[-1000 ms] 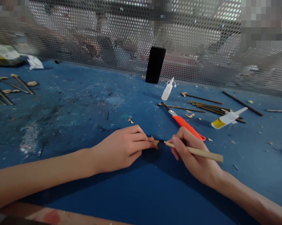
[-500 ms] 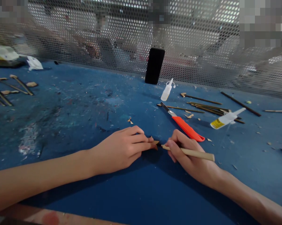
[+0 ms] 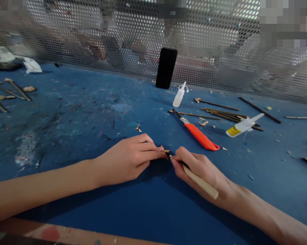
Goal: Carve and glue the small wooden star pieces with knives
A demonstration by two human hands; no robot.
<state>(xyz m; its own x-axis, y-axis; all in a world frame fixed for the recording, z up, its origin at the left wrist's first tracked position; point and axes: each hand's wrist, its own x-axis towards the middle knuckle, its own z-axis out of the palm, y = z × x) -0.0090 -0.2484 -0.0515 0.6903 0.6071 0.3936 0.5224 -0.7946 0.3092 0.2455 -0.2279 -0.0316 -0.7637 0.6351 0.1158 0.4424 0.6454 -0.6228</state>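
Observation:
Between the fingertips of my left hand (image 3: 129, 157) is a small brown wooden piece (image 3: 166, 152), pressed close to the blue table (image 3: 133, 211). My right hand (image 3: 196, 166) is closed around a tool with a pale wooden handle (image 3: 203, 183); the handle's end points down and right. The right fingertips are just beside the wooden piece, and the tool's working end is mostly hidden by them. Beyond my right hand lies a knife with a red handle (image 3: 200, 136), its blade pointing up and left.
Behind the knife stands a small white bottle (image 3: 179, 95); another bottle (image 3: 241, 127) lies tilted near thin dark sticks (image 3: 225, 115). A black phone (image 3: 166, 68) leans against the perforated metal screen (image 3: 92, 51). More sticks (image 3: 17, 89) lie at the left.
My right hand has shifted left, its fingers nearer the wooden piece. The tool's handle has swung from nearly level to slanting downward. The whole view has moved slightly.

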